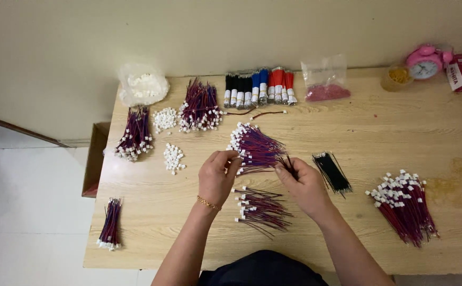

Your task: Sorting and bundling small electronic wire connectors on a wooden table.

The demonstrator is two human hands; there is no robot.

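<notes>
Red-and-blue wires with white plugs, the wire bundle, fan out between your hands on the wooden table. Your left hand pinches the plug end with fingertips closed; your right hand is closed around the bare wire ends. Just below your grip lies a loose wire heap. Beyond it, along the wall, sit a clear bag of pink bits and a clear bag of white connectors.
</notes>
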